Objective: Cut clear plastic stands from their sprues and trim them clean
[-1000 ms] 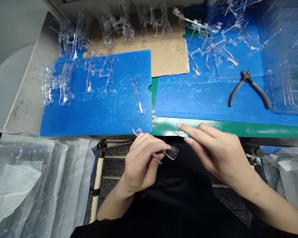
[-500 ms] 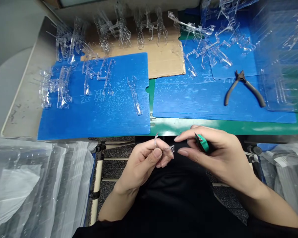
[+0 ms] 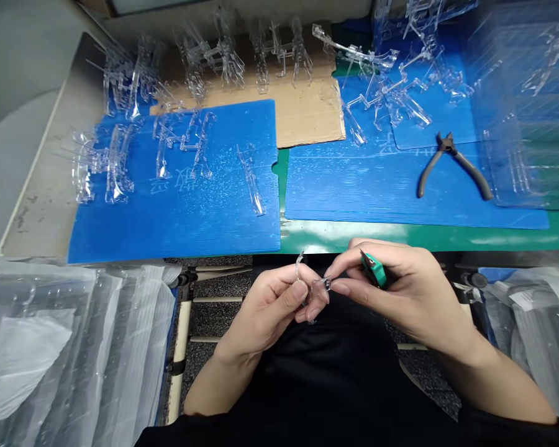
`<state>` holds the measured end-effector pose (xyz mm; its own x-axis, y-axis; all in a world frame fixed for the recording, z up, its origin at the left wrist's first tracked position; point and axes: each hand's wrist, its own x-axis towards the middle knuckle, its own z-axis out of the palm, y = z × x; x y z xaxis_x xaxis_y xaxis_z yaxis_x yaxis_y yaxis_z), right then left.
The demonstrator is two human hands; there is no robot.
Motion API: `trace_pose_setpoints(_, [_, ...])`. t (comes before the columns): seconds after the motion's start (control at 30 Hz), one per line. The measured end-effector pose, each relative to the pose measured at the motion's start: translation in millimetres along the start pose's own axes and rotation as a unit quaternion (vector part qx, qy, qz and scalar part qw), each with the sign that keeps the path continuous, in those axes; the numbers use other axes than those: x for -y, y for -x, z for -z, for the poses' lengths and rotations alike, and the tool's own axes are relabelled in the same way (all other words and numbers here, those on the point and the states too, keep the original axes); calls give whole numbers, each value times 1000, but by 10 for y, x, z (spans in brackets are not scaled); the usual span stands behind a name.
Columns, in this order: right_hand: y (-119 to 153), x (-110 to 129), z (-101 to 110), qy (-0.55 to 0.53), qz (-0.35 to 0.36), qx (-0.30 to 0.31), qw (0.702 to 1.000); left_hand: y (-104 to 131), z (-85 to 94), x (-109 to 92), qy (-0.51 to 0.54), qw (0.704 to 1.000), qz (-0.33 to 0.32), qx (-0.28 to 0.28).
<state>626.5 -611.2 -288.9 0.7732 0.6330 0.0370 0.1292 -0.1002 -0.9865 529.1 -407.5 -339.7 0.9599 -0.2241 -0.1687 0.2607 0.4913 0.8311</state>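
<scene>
While the left hand grips a small clear plastic piece, the right hand's fingertips pinch its end.
In the head view, work on this piece looks unfinished, as both hands are on it, close together in front of the dark clothing; how much is left cannot be told. A single clear part and joined clear frames lie on the left blue sheet, and gray-handled pliers rest open, untouched. The left thumb presses over curled fingers; the right hand reaches inward, a green cutter tucked in it, blade pointing up and away.
</scene>
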Motion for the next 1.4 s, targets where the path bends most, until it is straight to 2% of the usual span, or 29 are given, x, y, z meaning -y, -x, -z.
trace_pose_setpoints(0.17, [0, -14, -11, -10, 8, 2, 1000, 5, -4, 19, -12, 999, -33, 0])
trace_pose_setpoints(0.3, [-9, -42, -22, 7, 20, 1, 1000, 24, 12, 35, -93, 992, -78, -25])
trace_pose_setpoints(0.47, [-7, -65, -31, 14, 38, 7, 999, 51, 40, 21, -169, 981, -82, -46])
trace_pose_setpoints(0.6, [15, -70, -29, 43, 20, -3, 999, 56, 42, 9, -215, 970, -98, -58])
trace_pose_setpoints(0.77, [31, -127, -2, 108, -23, -41, 993, 41, 44, 33, -211, 967, -131, -64])
trace_pose_setpoints(0.87, [37, -190, 17, 125, -30, -27, 991, 31, 47, 51, -203, 968, -138, -54])
trace_pose_setpoints(1.0, [81, -243, 34, 168, 64, 31, 983, 26, 48, 64, -184, 970, -157, -27])
trace_pose_setpoints(1.13, [147, -226, 55, 245, 156, 54, 955, 18, 40, 62, -202, 967, -157, -13])
trace_pose_setpoints(1.27, [179, -199, 66, 318, 181, 64, 928, 2, 20, 51, -210, 964, -161, -8])
trace_pose_setpoints(1.4, [200, -210, 71, 331, 185, 62, 923, -9, -5, 28, -219, 963, -159, -1])
